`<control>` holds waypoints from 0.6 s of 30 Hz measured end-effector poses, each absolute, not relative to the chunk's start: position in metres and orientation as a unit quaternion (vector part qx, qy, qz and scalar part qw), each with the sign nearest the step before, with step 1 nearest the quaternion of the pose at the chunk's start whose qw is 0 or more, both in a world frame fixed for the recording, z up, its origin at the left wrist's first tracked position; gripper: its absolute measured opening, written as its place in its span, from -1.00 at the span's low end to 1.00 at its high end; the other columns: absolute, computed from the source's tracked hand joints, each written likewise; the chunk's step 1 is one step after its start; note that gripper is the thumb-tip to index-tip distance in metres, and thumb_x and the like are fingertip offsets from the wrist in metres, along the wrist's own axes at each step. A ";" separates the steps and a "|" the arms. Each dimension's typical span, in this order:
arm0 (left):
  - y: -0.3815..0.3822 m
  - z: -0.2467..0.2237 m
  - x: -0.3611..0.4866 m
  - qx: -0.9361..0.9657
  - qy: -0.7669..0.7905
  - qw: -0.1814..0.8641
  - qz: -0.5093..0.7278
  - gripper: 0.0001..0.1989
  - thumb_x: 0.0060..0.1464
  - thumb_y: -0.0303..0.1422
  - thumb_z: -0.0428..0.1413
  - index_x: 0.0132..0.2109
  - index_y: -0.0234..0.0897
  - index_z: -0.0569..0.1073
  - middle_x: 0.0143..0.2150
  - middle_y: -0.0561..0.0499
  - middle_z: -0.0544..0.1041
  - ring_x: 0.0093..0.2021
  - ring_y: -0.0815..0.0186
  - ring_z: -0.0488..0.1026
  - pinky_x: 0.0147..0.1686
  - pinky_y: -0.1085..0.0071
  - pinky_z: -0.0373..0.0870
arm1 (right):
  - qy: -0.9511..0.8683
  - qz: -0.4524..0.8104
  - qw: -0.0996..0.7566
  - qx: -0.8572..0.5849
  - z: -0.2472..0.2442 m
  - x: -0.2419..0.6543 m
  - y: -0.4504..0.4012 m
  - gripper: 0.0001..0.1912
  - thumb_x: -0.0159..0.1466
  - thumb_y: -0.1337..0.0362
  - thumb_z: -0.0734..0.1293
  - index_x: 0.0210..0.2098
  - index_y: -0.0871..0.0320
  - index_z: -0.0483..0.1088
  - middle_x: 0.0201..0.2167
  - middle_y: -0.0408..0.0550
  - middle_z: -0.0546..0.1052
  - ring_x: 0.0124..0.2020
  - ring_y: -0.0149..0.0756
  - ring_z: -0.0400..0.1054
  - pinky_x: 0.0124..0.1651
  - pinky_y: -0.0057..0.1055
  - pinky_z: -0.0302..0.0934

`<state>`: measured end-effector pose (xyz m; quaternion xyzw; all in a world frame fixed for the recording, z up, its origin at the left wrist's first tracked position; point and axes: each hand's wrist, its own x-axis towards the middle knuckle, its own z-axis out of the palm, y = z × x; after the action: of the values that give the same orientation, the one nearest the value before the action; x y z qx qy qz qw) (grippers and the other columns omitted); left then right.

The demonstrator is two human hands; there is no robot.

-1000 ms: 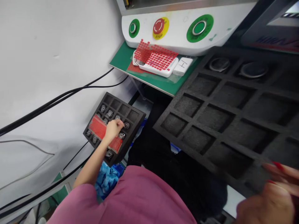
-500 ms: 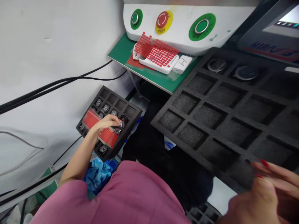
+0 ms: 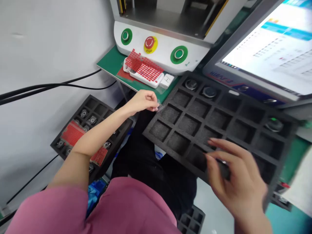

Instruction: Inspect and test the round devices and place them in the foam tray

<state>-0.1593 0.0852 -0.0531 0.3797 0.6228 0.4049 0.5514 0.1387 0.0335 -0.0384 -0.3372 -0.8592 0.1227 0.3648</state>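
Note:
My left hand (image 3: 146, 100) is closed in a pinch on a small dark piece with clear film (image 3: 159, 107), its exact kind unclear. It is held just off the left edge of a large black foam tray (image 3: 156, 143). Curved and slightly blurred, my right hand (image 3: 239, 175) hovers over the front of that tray, its upper finger apart; I see nothing held in it. Two round dark watch-like units (image 3: 190, 84) sit in the tray's back row, and another unit showing a green light (image 3: 274, 124) is at its right.
At left, a smaller foam tray (image 3: 57, 143) holds several watch-like units and red sticker sheets (image 3: 73, 133). A white device under red stickers (image 3: 148, 73) lies on the green bench (image 3: 107, 63). Behind stand a machine panel with a stop button (image 3: 149, 42) and a monitor (image 3: 273, 48).
My left hand has moved right, from the smaller tray to the large tray's edge, carrying the small piece. My right hand has come further into view over the large tray. The view has shifted.

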 end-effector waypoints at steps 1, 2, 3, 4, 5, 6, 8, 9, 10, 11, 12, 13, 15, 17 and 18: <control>0.098 -0.056 -0.152 0.379 0.637 0.537 0.403 -0.76 -0.02 -0.68 0.19 -0.52 -0.36 0.37 -0.59 0.05 0.51 -0.54 0.48 0.48 -0.43 0.53 0.41 | -0.890 0.110 0.329 -0.296 -0.036 0.135 0.044 -0.94 0.36 0.40 0.31 -0.22 0.13 0.36 -0.10 0.19 0.54 -0.13 -0.02 0.54 -0.24 -0.14 0.49; 0.108 -0.059 -0.145 0.379 0.648 0.524 0.404 -0.75 0.01 -0.68 0.19 -0.52 -0.36 0.36 -0.61 0.07 0.48 -0.56 0.50 0.45 -0.46 0.54 0.38 | -0.910 0.109 0.298 -0.266 -0.035 0.132 0.054 -0.95 0.40 0.42 0.26 -0.20 0.16 0.33 -0.05 0.25 0.51 -0.07 -0.02 0.53 -0.18 -0.16 0.50; 0.115 -0.062 -0.140 0.380 0.653 0.514 0.406 -0.75 0.03 -0.68 0.19 -0.51 -0.36 0.37 -0.62 0.09 0.47 -0.58 0.51 0.42 -0.49 0.55 0.34 | -0.922 0.108 0.282 -0.241 -0.035 0.127 0.064 -0.96 0.42 0.42 0.23 -0.18 0.18 0.30 -0.04 0.28 0.49 -0.04 -0.01 0.52 -0.15 -0.16 0.51; 0.119 -0.065 -0.137 0.384 0.653 0.509 0.408 -0.75 0.03 -0.67 0.20 -0.51 -0.36 0.37 -0.62 0.10 0.45 -0.59 0.52 0.39 -0.51 0.55 0.30 | -0.930 0.108 0.273 -0.222 -0.036 0.122 0.074 -0.96 0.43 0.42 0.21 -0.17 0.18 0.27 -0.03 0.29 0.48 -0.04 -0.02 0.52 -0.13 -0.16 0.51; 0.121 -0.069 -0.134 0.390 0.650 0.507 0.411 -0.75 0.03 -0.66 0.21 -0.51 -0.36 0.38 -0.63 0.11 0.44 -0.60 0.52 0.37 -0.53 0.55 0.28 | -0.933 0.109 0.270 -0.209 -0.038 0.116 0.082 -0.95 0.44 0.42 0.20 -0.16 0.18 0.25 -0.03 0.28 0.48 -0.05 -0.04 0.52 -0.13 -0.16 0.51; 0.122 -0.072 -0.132 0.395 0.650 0.502 0.413 -0.76 0.02 -0.65 0.22 -0.51 -0.36 0.38 -0.63 0.11 0.43 -0.61 0.52 0.34 -0.54 0.54 0.26 | -0.935 0.109 0.272 -0.201 -0.040 0.109 0.090 -0.94 0.44 0.43 0.20 -0.16 0.17 0.24 -0.02 0.27 0.47 -0.06 -0.06 0.52 -0.12 -0.16 0.51; 0.121 -0.078 -0.130 0.404 0.652 0.487 0.419 -0.77 0.00 -0.62 0.25 -0.51 -0.35 0.40 -0.65 0.14 0.41 -0.62 0.51 0.31 -0.53 0.53 0.24 | -0.931 0.113 0.292 -0.191 -0.048 0.095 0.103 -0.92 0.42 0.44 0.20 -0.16 0.14 0.22 0.01 0.26 0.45 -0.03 -0.07 0.51 -0.10 -0.15 0.51; 0.120 -0.080 -0.129 0.407 0.653 0.478 0.424 -0.78 -0.01 -0.60 0.26 -0.51 -0.35 0.40 -0.65 0.15 0.39 -0.62 0.51 0.30 -0.52 0.52 0.23 | -0.926 0.117 0.307 -0.188 -0.053 0.088 0.108 -0.91 0.42 0.44 0.21 -0.16 0.13 0.21 0.03 0.26 0.43 -0.01 -0.06 0.51 -0.08 -0.13 0.50; 0.119 -0.082 -0.128 0.409 0.654 0.469 0.430 -0.79 -0.01 -0.58 0.26 -0.50 -0.34 0.41 -0.64 0.17 0.38 -0.61 0.50 0.29 -0.51 0.52 0.23 | -0.919 0.124 0.325 -0.185 -0.058 0.081 0.113 -0.90 0.41 0.44 0.21 -0.16 0.13 0.21 0.05 0.26 0.42 0.00 -0.06 0.51 -0.07 -0.11 0.50; 0.118 -0.083 -0.128 0.411 0.655 0.460 0.437 -0.80 -0.01 -0.57 0.27 -0.49 -0.34 0.41 -0.63 0.17 0.38 -0.60 0.50 0.30 -0.49 0.52 0.24 | -0.910 0.134 0.345 -0.185 -0.064 0.074 0.117 -0.90 0.41 0.44 0.20 -0.16 0.12 0.21 0.07 0.26 0.40 0.00 -0.06 0.51 -0.06 -0.09 0.49; 0.118 -0.084 -0.127 0.412 0.655 0.452 0.444 -0.81 -0.01 -0.55 0.27 -0.48 -0.33 0.41 -0.61 0.18 0.39 -0.58 0.50 0.31 -0.47 0.52 0.25 | -0.898 0.149 0.367 -0.191 -0.069 0.067 0.121 -0.91 0.41 0.42 0.20 -0.16 0.12 0.21 0.08 0.24 0.40 -0.01 -0.08 0.51 -0.05 -0.07 0.48; 0.116 -0.084 -0.126 0.411 0.652 0.446 0.455 -0.81 0.01 -0.54 0.27 -0.46 -0.33 0.41 -0.59 0.18 0.39 -0.56 0.50 0.32 -0.46 0.52 0.26 | -0.880 0.170 0.392 -0.206 -0.074 0.061 0.124 -0.94 0.42 0.40 0.20 -0.17 0.11 0.22 0.08 0.21 0.40 -0.02 -0.10 0.52 -0.02 -0.05 0.47; 0.112 -0.081 -0.123 0.406 0.628 0.447 0.491 -0.80 0.04 -0.51 0.26 -0.44 -0.31 0.39 -0.56 0.17 0.41 -0.53 0.49 0.35 -0.46 0.53 0.30 | -0.814 0.238 0.456 -0.269 -0.081 0.051 0.128 -0.97 0.43 0.31 0.21 -0.19 0.10 0.24 0.05 0.14 0.41 -0.06 -0.14 0.53 0.00 -0.05 0.46; 0.104 -0.075 -0.117 0.408 0.579 0.449 0.545 -0.79 0.07 -0.49 0.26 -0.42 -0.30 0.37 -0.54 0.16 0.42 -0.54 0.50 0.38 -0.48 0.54 0.33 | -0.708 0.331 0.519 -0.345 -0.081 0.044 0.130 -0.89 0.42 0.21 0.26 -0.22 0.09 0.24 -0.01 0.07 0.42 -0.13 -0.19 0.54 -0.11 -0.15 0.50; 0.099 -0.071 -0.114 0.415 0.555 0.438 0.572 -0.79 0.08 -0.48 0.26 -0.41 -0.30 0.37 -0.52 0.15 0.43 -0.54 0.50 0.39 -0.49 0.55 0.35 | -0.654 0.377 0.539 -0.374 -0.079 0.041 0.131 -0.85 0.40 0.17 0.28 -0.23 0.09 0.25 -0.04 0.04 0.43 -0.17 -0.22 0.54 -0.21 -0.23 0.51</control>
<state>-0.1141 0.0989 -0.0714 0.4154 0.5548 0.5724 0.4382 0.0411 0.1307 -0.0793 -0.3736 -0.6539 0.3770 0.5392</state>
